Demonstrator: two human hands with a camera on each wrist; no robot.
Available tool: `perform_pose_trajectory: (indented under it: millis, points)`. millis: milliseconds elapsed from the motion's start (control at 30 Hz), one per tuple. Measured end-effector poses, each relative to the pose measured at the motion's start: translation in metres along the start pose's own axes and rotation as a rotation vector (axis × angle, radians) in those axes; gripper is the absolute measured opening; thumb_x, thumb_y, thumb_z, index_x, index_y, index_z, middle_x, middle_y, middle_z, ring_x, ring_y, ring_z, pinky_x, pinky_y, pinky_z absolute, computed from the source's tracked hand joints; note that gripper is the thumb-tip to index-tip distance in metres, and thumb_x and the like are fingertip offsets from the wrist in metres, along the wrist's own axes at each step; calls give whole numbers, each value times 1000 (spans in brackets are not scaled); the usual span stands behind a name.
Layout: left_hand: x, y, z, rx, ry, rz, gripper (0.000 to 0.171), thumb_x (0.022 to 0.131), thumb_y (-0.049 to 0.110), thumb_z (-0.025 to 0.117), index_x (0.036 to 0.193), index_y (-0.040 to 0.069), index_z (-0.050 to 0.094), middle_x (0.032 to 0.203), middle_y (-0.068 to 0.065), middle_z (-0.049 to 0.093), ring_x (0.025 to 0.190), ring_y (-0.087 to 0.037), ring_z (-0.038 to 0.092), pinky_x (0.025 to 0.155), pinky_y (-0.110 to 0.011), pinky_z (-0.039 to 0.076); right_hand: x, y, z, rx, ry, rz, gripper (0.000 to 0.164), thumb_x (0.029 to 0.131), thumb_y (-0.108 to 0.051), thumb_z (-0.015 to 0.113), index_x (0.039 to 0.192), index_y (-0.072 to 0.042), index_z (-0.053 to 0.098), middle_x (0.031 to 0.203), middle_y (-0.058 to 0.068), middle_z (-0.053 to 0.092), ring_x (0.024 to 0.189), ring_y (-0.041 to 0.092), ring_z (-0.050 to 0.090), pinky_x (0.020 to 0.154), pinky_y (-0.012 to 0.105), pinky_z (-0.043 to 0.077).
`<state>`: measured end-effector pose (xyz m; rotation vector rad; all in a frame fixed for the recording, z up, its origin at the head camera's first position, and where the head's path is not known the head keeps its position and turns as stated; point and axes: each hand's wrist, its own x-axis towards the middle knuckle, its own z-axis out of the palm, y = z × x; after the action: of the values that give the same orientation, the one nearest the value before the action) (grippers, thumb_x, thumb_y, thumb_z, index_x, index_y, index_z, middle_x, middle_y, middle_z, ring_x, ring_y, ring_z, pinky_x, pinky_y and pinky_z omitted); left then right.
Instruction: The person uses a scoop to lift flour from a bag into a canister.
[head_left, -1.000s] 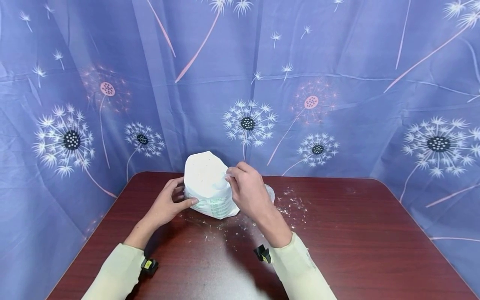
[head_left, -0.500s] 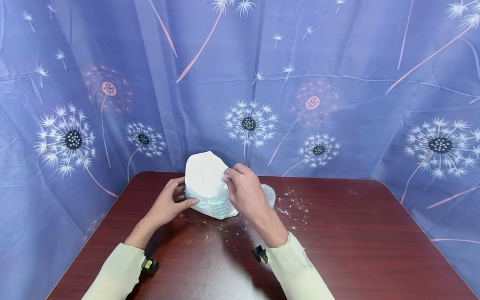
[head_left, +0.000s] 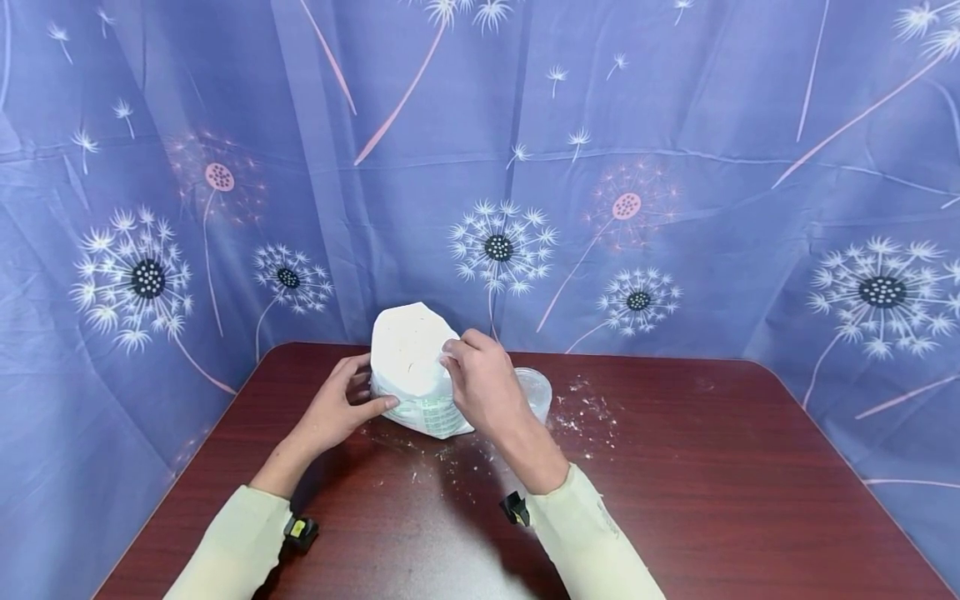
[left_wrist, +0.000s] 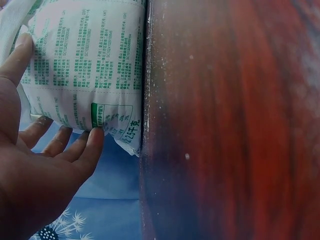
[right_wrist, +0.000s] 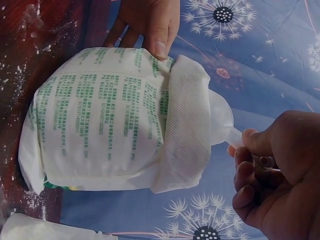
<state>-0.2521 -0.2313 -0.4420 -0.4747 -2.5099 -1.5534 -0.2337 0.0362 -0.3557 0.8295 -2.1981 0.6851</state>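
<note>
Pinching one scoop (right_wrist: 223, 116) are the right fingers (right_wrist: 244, 172) (left fingers (left_wrist: 92, 149) curve round one bag (right_wrist: 107, 122)).

Bag (head_left: 431, 412): on tabletop (head_left: 712, 467), near its back edge. Left hand (head_left: 341, 408): at bag's left side. Scoop (right_wrist: 220, 117): part in bag's mouth, part in right hand (head_left: 486, 382). Cup (head_left: 537, 393): right of bag. Powder (head_left: 587, 456): before bag, right of cup. Curtain (head_left: 637, 83): behind tabletop.

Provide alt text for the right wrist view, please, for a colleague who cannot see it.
The right hand pinches the handle of a translucent scoop at the folded-down mouth of a white bag with green print. The left hand holds the bag. White specks dot the dark red tabletop; a translucent container shows at lower left.
</note>
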Motion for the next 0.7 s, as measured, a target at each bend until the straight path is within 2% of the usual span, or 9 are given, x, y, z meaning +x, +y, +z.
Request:
perform_pose_trajectory:
  millis: [400, 700]
  points:
    - [0, 1, -1, -7, -3, -1, 80, 91, 19, 87, 156, 1, 45, 147, -21, 47, 137, -47, 54, 111, -61, 49, -2, -1, 7, -29, -5, 9, 4, 94, -4, 78, 97, -4, 79, 84, 6, 62, 77, 22, 65, 74, 35, 57]
    - [0, 1, 0, -8, -4, -13, 80, 91, 20, 87, 157, 3, 44, 148, -21, 45, 139, -47, 53, 112, -61, 48, -1, 2, 6, 1, -17, 22, 5, 95, -2, 77, 98, -5, 79, 84, 6, 63, 75, 21, 65, 72, 35, 57]
